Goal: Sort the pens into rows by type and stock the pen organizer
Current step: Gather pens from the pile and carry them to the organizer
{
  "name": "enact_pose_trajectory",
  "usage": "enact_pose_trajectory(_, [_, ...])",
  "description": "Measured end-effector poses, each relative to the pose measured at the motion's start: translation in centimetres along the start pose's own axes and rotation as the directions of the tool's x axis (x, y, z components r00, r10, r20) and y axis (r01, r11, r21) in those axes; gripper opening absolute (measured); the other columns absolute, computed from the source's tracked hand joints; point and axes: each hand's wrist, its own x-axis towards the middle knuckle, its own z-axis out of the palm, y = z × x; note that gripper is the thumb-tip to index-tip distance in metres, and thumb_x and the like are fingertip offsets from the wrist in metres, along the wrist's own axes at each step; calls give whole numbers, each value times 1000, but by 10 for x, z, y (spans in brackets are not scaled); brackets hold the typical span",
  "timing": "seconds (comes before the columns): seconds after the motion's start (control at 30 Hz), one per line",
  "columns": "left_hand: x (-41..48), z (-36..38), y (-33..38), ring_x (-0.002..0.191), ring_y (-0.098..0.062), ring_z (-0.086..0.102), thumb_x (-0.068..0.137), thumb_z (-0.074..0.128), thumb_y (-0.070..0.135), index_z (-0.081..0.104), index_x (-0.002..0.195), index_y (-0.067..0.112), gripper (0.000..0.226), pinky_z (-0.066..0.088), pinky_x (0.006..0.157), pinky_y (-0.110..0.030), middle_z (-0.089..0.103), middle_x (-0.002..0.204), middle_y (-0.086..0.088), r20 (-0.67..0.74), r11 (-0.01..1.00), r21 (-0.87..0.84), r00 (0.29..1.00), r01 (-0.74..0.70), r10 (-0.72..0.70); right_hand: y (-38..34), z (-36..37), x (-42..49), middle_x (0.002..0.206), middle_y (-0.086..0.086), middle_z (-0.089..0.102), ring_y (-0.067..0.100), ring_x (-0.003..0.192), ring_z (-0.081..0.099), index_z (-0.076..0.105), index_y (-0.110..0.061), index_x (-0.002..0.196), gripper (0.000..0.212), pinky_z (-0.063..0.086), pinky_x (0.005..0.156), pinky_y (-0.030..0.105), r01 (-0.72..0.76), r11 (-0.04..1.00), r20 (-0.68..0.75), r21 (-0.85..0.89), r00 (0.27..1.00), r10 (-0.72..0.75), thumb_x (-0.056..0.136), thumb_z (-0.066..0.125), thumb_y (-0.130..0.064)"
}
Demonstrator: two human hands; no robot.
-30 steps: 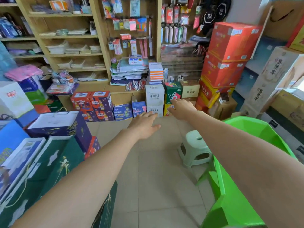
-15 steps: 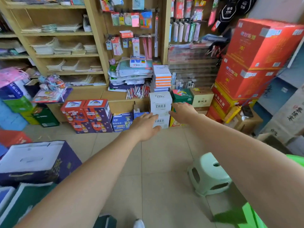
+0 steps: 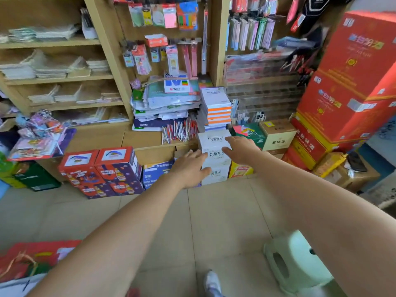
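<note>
My left hand (image 3: 190, 168) and right hand (image 3: 241, 150) stretch out empty, fingers (image 3: 198, 155) loose, toward the pens (image 3: 179, 131) just beyond, to gather them.

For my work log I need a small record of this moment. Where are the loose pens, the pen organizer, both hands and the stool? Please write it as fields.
pens: loose red, blue and white pens, an unsorted pile on the wooden ledge
organizer: clear tiered plastic pen organizer, right of the pile, some pens at its upper right
left hand: left hand reaches forward, fingers straight, holds nothing
right hand: right hand holds nothing, before the white cartons; contact unclear
stool: pale green plastic stool on the tiled floor
</note>
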Motion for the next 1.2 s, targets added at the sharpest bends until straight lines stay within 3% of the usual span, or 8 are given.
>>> enact_pose_trajectory(0.2, [113, -25, -60, 148, -23, 7, 101, 34, 44, 14, 153, 19, 61, 14, 119, -37, 9, 161, -6, 6, 1000, -3, 1000, 29, -29, 5, -2, 132, 141, 13, 46, 31, 125, 46, 38, -10, 141, 50, 38, 98, 40, 30, 999, 32, -14, 999, -30, 102, 34, -41])
enact_pose_trajectory(0.37, [198, -55, -105, 147, -24, 10, 101, 36, 41, 16, 152, 19, 59, 13, 118, -35, 11, 161, -7, 8, 999, -31, 1000, 31, -30, 12, -12, 238, 146, 13, 41, 34, 131, 41, 31, -11, 146, 54, 36, 104, 43, 43, 998, 79, -36, 996, -40, 102, 33, -41])
enact_pose_trajectory(0.67, [337, -103, -199, 148, -24, 6, 102, 35, 42, 14, 153, 18, 60, 10, 118, -36, 9, 161, -7, 29, 997, -67, 999, 47, -46, -3, -26, 404, 140, 12, 48, 32, 125, 47, 33, -14, 144, 47, 37, 99, 38, 40, 999, 58, 22, 997, -42, 102, 35, -34])
enact_pose_trajectory(0.87, [434, -129, -273, 148, -23, 5, 102, 34, 39, 11, 153, 20, 60, 10, 118, -34, 6, 161, -6, 87, 998, -61, 996, 34, -29, -18, -21, 518, 130, 14, 54, 33, 116, 52, 45, -8, 130, 40, 37, 95, 39, -31, 998, 55, 55, 998, 28, 101, 35, -33])
enact_pose_trajectory(1.2, [550, -149, -351, 148, -24, 6, 103, 34, 37, 13, 153, 18, 58, 11, 118, -37, 8, 161, -8, 133, 996, -80, 991, 24, -13, -21, -3, 669, 141, 10, 48, 31, 126, 47, 42, -13, 138, 45, 35, 103, 38, -44, 992, 49, 117, 998, 38, 97, 42, -32])
